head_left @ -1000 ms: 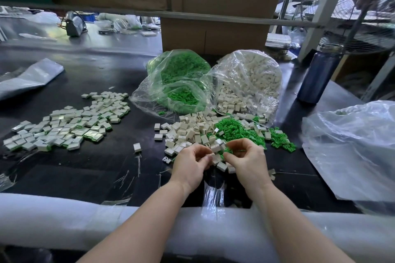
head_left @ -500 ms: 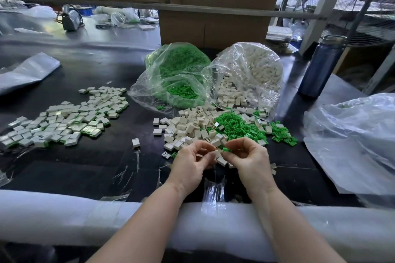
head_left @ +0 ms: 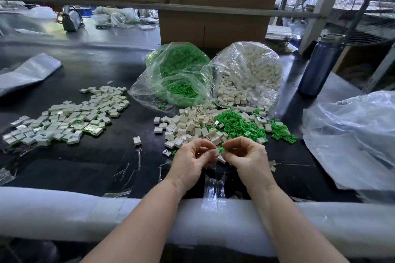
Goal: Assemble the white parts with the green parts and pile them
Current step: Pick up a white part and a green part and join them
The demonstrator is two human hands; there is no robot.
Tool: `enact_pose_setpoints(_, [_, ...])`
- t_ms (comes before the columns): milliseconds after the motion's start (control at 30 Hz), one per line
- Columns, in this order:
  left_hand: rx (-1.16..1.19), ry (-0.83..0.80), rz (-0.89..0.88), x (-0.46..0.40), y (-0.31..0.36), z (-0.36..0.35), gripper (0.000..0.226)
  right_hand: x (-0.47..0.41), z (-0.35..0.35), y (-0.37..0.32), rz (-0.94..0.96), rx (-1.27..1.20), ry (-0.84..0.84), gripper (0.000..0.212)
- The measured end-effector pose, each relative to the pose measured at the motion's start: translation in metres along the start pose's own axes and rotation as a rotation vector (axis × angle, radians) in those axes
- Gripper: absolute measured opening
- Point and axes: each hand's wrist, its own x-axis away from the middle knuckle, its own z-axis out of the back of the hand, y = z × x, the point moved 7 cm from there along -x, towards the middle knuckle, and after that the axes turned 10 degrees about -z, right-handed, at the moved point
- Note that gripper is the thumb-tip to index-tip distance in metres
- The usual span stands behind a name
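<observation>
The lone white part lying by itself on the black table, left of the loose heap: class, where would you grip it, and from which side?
Probably pinch the lone white part across its two narrow side faces, coming down from above. It is a small block standing apart from the loose white heap, with bare table all round, so fingertips can likely close on both sides without nudging neighbours.

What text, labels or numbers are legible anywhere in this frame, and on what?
None legible.
Cardboard box: faint print near its top edge, too blurred to read.
Blue bottle: no readable label.
White parts, green parts, plastic bags: no visible markings.
</observation>
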Motion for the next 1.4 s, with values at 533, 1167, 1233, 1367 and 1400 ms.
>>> enact_pose_setpoints(533, [0.015,0.007,-0.003,-0.0002,-0.0018,0.0033,0.01,0.0001,0.0012,0.0,0.025,0.015,0.026,0.025])
enact_pose_setpoints(1167, [-0.018,-0.011,-0.001,0.0004,-0.0018,0.0022,0.012,0.0008,-0.0003,-0.0012,0.024,0.047,0.015,0.024])
enact_pose_setpoints(1233, [-0.041,-0.006,-0.005,0.0004,-0.0018,0.0021,0.013,0.0006,-0.0009,-0.0003,0.019,0.057,0.009,0.024])
enact_pose_setpoints(1367, [-0.083,-0.005,-0.012,0.0001,-0.002,0.0021,0.014,0.0002,-0.0016,0.0006,0.007,0.069,0.004,0.024])
enact_pose_setpoints(1400, [-0.086,-0.005,-0.01,-0.0001,-0.0023,0.0019,0.014,0.0003,-0.0015,0.0005,0.005,0.073,0.006,0.024])
